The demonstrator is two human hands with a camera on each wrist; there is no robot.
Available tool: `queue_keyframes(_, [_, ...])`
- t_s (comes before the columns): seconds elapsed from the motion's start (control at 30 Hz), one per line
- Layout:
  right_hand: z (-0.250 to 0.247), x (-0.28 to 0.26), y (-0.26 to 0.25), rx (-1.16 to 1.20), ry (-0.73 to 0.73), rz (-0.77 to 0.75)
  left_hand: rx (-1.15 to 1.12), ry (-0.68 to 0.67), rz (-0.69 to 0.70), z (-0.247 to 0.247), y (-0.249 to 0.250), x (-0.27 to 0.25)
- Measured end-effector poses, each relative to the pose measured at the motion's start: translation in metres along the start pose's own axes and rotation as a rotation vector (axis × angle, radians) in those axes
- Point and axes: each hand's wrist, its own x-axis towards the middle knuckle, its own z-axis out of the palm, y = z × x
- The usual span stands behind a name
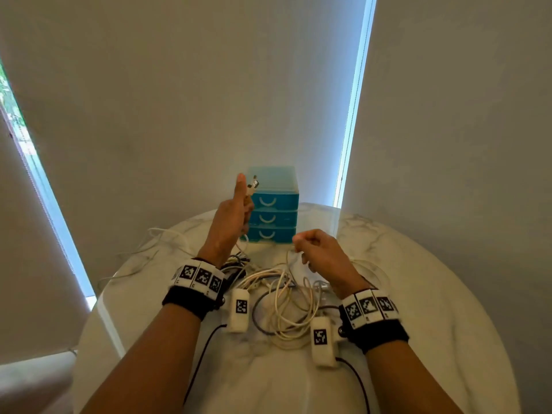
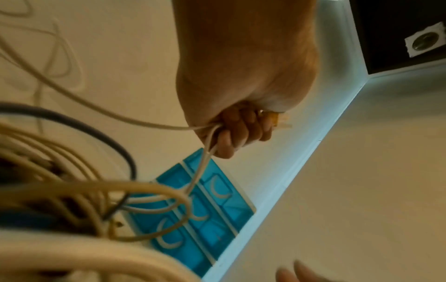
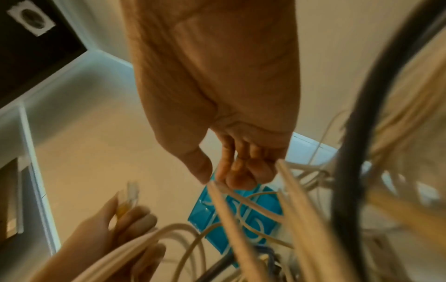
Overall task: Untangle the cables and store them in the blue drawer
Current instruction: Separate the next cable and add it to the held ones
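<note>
A tangle of white and dark cables (image 1: 283, 297) lies on the round marble table (image 1: 418, 294) in front of me. My left hand (image 1: 236, 216) is raised before the blue three-drawer box (image 1: 273, 209) and grips a white cable (image 2: 207, 150) in its fist, the clear plug end (image 1: 254, 184) sticking up past the thumb. My right hand (image 1: 316, 249) hovers lower, to the right, and pinches another stretch of white cable (image 3: 224, 190) between thumb and forefinger. All three drawers are shut.
More white cable loops (image 1: 155, 246) trail over the table's left side. Walls and blinds (image 1: 179, 100) stand close behind the drawer box, with a bright window gap (image 1: 355, 100) at the right.
</note>
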Motion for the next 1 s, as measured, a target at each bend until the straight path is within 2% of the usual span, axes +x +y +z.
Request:
queue_keyframes(0.1, [-0.004, -0.002, 0.011, -0.035, -0.107, 0.099, -0.046, 0.052, -0.014, -0.018, -0.018, -0.004])
queue_keyframes(0.27, [0.003, -0.005, 0.016, -0.024, -0.208, 0.105, 0.017, 0.047, 0.054, -0.03, -0.03, -0.01])
queue_keyframes(0.33, [0.008, -0.005, 0.01, 0.106, -0.117, -0.005, 0.045, 0.044, 0.084, -0.028, -0.027, -0.013])
queue_keyframes(0.43, [0.003, -0.006, -0.009, 0.457, 0.042, -0.191, 0.13, 0.026, 0.121, -0.021, -0.021, -0.025])
queue_keyframes(0.53, [-0.002, -0.007, -0.011, 0.584, 0.077, -0.186, 0.129, -0.042, 0.148, -0.016, -0.022, -0.029])
queue_keyframes(0.63, [0.001, -0.012, -0.003, 0.505, 0.081, -0.166, 0.174, -0.094, 0.133, -0.01, -0.031, -0.027])
queue_keyframes(0.73, [0.005, -0.015, -0.004, 0.419, 0.023, -0.192, 0.248, -0.123, 0.154, -0.003, -0.038, -0.027])
queue_keyframes(0.87, [0.007, -0.021, -0.007, 0.301, -0.151, -0.192, 0.14, -0.131, 0.083, 0.001, -0.03, -0.032])
queue_keyframes(1.0, [0.011, -0.027, -0.008, 0.235, -0.283, -0.084, 0.122, -0.138, 0.167, -0.004, -0.029, -0.033])
